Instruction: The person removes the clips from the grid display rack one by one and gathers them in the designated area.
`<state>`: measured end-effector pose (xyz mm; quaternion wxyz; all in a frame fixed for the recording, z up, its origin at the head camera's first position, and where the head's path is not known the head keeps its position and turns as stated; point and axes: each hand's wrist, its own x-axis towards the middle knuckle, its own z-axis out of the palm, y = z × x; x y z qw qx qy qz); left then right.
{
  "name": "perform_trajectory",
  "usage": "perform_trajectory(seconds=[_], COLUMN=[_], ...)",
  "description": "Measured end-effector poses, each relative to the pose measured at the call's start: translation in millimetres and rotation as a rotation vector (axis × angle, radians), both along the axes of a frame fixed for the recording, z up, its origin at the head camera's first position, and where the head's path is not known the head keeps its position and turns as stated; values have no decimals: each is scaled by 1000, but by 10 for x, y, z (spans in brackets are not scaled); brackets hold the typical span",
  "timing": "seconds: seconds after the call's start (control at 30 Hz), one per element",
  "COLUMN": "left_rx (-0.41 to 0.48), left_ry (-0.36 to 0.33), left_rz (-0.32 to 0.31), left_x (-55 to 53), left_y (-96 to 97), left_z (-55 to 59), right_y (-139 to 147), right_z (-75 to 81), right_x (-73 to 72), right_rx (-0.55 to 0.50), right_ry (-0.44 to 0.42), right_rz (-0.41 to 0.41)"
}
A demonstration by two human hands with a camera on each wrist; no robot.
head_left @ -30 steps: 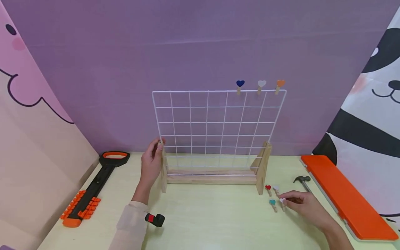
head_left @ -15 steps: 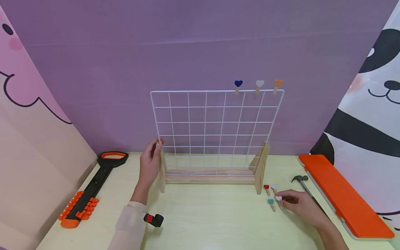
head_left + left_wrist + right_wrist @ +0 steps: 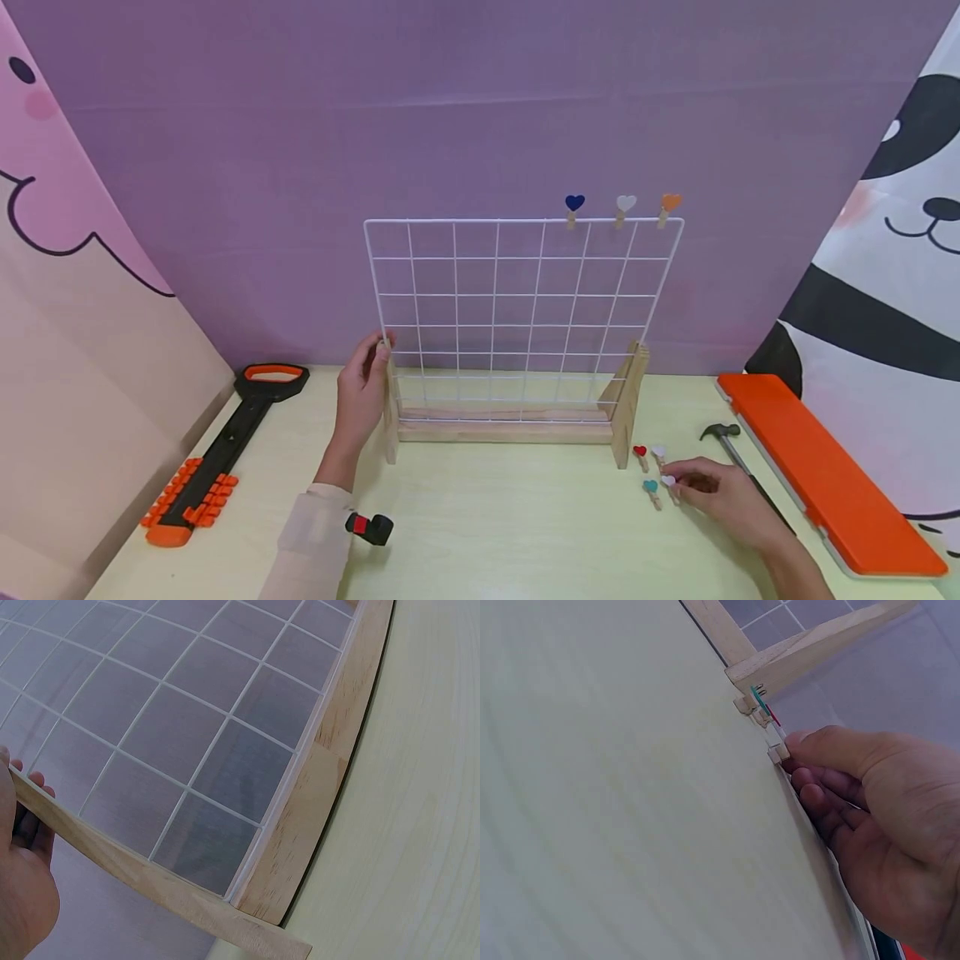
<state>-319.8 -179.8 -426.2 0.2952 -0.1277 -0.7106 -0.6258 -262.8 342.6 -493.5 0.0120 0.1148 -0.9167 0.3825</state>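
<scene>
Thumb and fingers of the right hand (image 3: 723, 497), almost closed, pinch a white heart-topped wooden clip (image 3: 669, 481) at the table's (image 3: 495, 525) near right. Just beside lie a teal heart-topped clip (image 3: 650, 486) and a red heart-topped clip (image 3: 640, 451); a stray knuckle could scatter them. Farther left, the left hand (image 3: 362, 396) grips the pale wooden upright (image 3: 391, 437) of a white wire grid (image 3: 517, 222), which uneven pressure might tip.

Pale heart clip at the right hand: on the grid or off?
Off: the right hand pinches the pale heart clip down by the table, apart from the wire grid.
</scene>
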Motion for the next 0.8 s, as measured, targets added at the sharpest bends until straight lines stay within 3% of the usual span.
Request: perform_trajectory(seconds=[0.33, 0.53, 0.63, 0.8], left_rx=[8, -4, -14, -19], left_ry=[-33, -37, -27, -6], left_rz=[1, 9, 11, 12], left_x=[18, 32, 23, 21], left_y=[-4, -10, -11, -3], left_z=[7, 15, 13, 9], right_y=[-2, 72, 112, 154], right_z=[32, 68, 149, 386], right_x=[24, 11, 12, -1], right_rx=[-17, 24, 22, -92], right_ry=[-39, -44, -30, 7], right_rz=[-13, -53, -79, -84])
